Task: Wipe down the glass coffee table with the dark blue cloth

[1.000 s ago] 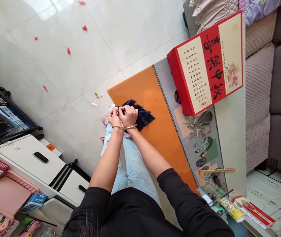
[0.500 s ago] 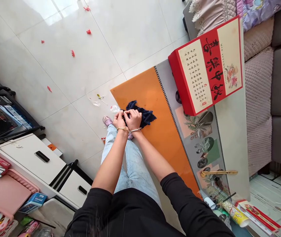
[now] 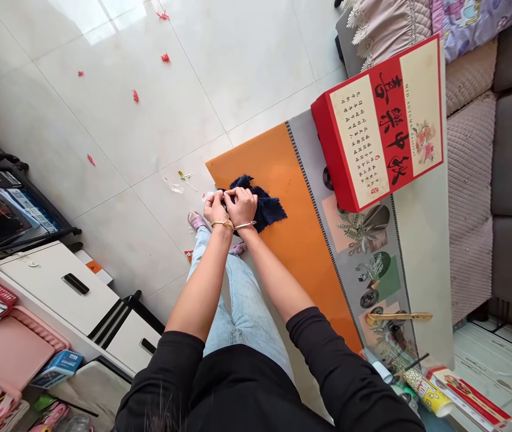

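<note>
A rumpled navy-blue knitted cloth (image 3: 272, 209) with ragged edges lies over the near-left side of the orange table section. My left hand (image 3: 215, 207) is closed in a pinch at the cloth's left end. Right beside it, my right hand (image 3: 242, 206) also pinches the cloth, thumb and forefinger together. The two hands nearly touch, and the bit of fabric between the fingertips is too small to make out. Both wrists wear bangles.
The orange mat (image 3: 301, 258) covers the table's left part. A large red gift box (image 3: 386, 123) stands on the far right side. A wooden fork (image 3: 400, 316) and a yellow can (image 3: 436, 399) are nearer. Red scraps (image 3: 135, 95) litter the floor; a white cabinet (image 3: 57, 282) is at left.
Both hands have shifted slightly up with the cloth, and its folds lie a little differently. The fingers stay pinched. The whole view has moved slightly.
</note>
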### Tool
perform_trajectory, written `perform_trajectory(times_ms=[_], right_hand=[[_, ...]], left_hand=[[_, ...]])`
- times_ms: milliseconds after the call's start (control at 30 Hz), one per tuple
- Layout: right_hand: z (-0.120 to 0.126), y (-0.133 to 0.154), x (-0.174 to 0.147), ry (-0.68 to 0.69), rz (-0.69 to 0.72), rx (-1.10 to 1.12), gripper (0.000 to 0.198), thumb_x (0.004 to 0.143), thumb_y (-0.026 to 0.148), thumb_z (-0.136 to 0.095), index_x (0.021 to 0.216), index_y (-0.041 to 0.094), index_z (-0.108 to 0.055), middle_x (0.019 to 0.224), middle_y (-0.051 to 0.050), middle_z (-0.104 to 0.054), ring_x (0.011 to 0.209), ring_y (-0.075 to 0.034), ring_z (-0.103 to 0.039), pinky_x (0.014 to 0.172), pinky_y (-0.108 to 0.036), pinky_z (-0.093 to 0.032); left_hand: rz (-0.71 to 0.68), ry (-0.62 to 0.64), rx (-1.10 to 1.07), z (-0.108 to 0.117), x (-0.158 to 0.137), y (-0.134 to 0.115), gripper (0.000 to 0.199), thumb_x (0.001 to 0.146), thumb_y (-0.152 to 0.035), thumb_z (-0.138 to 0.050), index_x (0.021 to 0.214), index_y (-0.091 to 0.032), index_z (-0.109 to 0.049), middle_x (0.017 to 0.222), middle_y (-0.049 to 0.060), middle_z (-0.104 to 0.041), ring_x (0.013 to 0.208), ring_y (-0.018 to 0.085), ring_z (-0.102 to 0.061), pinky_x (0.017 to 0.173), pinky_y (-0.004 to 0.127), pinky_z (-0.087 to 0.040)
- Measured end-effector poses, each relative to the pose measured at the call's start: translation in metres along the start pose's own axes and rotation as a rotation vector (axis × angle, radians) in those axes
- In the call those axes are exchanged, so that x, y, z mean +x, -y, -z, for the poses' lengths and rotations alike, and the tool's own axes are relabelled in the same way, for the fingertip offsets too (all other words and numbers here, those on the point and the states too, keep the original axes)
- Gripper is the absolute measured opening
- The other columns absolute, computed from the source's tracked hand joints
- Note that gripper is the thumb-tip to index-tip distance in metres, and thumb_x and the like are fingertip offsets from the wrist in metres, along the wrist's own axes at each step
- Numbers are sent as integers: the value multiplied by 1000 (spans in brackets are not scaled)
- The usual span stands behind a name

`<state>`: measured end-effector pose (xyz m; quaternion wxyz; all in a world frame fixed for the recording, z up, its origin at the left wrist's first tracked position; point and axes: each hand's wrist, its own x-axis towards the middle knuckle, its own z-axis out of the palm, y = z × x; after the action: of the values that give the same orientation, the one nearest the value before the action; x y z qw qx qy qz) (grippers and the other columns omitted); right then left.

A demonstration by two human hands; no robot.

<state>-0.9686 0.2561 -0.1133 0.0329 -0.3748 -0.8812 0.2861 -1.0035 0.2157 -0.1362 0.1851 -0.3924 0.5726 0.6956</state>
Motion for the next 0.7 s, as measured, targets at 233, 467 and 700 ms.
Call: perform_trajectory(times_ms=[233,467,700], right_hand=[[8,-25,-41,-12,-29,-9,19,96,33,-61,80,23,-66,85,-1,-73,86,-20,-59,79,-31,-31],[5,-14,-35,-63,-170,18,18,94,34,-62,80,23,-67,88,0,-75,89,-21,-60,80,-31,-32],[6,2,-2,-76,-305,48,15,92,32,-61,80,24,-65,91,1,-76,93,-23,-60,81,-33,-33]], left_hand=[[-5,-25,60,21,-35,19,17,68,-22,-75,69,-17,-59,68,-4,-61,67,8,-58,75,24,-51],[-265,-9,333,21,-23,18,13,72,-23,-74,70,-18,-62,73,-3,-60,76,11,-59,81,26,-49],[-193,-44,345,-11,-2,4,18,70,-20,-78,70,-18,-61,70,-5,-49,74,10,-56,77,24,-48]])
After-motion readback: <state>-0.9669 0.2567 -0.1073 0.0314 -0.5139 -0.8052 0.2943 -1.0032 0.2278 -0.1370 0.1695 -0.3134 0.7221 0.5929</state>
